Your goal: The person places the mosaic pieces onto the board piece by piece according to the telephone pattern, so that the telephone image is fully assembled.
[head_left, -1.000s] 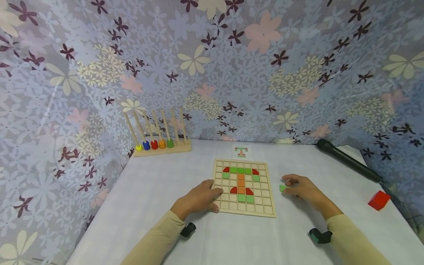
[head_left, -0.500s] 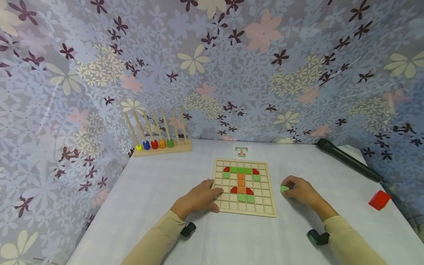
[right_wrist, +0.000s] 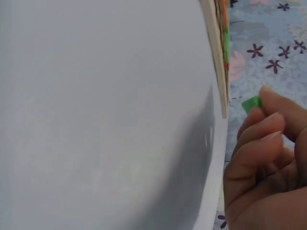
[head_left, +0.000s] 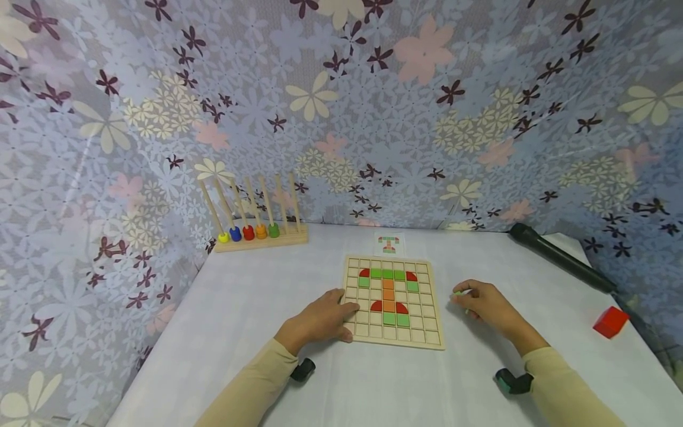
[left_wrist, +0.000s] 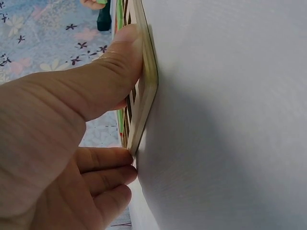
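The wooden grid board [head_left: 418, 336] lies flat, with red, green and orange tiles set in its cells. My left hand [head_left: 324, 315] rests at its left edge, fingers fairly straight, one reaching over the grid. In the left wrist view, the thumb [left_wrist: 125, 52] presses on the board's rim. To the right of the board, my right hand [head_left: 485, 302] pinches a small green tile [right_wrist: 250, 103] between thumb and forefinger, the other fingers curled. Most of that tile is hidden by the fingers in the head view.
A pattern card [head_left: 388, 244] lies behind the board. At the back left stands a wooden peg rack [head_left: 261, 242] with coloured beads. A long dark cylindrical object [head_left: 562, 258] and a red block [head_left: 610, 322] lie on the right. Floral cloth [head_left: 341, 148] hangs behind the table.
My right hand has turned the green tile in its fingers, so less of it shows now, and has shifted only slightly. The left hand and the board have stayed still.
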`<move>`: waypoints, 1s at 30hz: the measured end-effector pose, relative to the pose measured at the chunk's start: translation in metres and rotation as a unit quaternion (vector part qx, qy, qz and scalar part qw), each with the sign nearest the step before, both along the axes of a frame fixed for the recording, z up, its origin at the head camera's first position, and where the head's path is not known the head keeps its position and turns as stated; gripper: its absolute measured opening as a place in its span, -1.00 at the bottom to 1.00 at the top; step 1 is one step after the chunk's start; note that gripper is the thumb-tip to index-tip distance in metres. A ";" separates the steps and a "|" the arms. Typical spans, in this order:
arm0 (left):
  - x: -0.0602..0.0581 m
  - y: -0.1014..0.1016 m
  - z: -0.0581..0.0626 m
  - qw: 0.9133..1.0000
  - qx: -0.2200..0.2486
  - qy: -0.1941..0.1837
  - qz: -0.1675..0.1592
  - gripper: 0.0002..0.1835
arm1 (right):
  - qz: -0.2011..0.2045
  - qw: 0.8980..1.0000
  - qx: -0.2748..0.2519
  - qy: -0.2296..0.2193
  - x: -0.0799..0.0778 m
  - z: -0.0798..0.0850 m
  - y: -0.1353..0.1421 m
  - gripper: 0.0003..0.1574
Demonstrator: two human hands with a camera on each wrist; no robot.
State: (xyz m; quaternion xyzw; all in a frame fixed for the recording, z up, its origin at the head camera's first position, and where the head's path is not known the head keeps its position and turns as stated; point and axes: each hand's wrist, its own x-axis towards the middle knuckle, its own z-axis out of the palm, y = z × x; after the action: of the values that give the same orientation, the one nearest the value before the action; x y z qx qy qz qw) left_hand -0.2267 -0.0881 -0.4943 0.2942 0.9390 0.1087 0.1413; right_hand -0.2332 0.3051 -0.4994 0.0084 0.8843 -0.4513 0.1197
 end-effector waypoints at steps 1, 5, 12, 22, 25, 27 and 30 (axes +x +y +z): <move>0.000 0.000 0.000 1.000 0.000 0.001 0.000 -0.20 | -0.001 1.000 -0.011 -0.003 0.000 0.001 0.000 -0.43; 0.000 0.000 0.000 1.000 -0.001 0.004 -0.003 -0.21 | -0.009 0.997 -0.074 -0.011 0.002 0.008 -0.001 -0.36; 0.001 0.000 0.001 1.000 0.001 0.003 -0.001 -0.21 | -0.019 0.989 -0.149 0.000 0.000 0.018 -0.001 -0.36; 0.001 0.000 0.001 1.000 0.004 -0.003 0.004 -0.22 | -0.039 0.985 -0.166 0.036 -0.003 0.027 -0.008 -0.41; 0.002 0.000 0.001 1.000 0.004 0.002 -0.001 -0.22 | -0.044 0.981 -0.181 0.046 -0.003 0.029 -0.008 -0.49; 0.002 0.000 0.002 1.000 0.004 0.004 -0.002 -0.22 | -0.045 0.979 -0.193 0.048 -0.003 0.030 -0.008 -0.52; 0.003 0.000 0.004 1.000 0.005 0.004 -0.002 -0.22 | -0.049 0.976 -0.206 0.046 -0.004 0.032 -0.007 -0.48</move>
State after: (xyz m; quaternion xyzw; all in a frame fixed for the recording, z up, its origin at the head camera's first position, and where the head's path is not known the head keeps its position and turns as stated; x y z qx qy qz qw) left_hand -0.2238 -0.0876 -0.4903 0.2973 0.9384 0.1116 0.1365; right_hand -0.2369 0.2977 -0.4677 0.0059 0.7753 -0.6291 0.0559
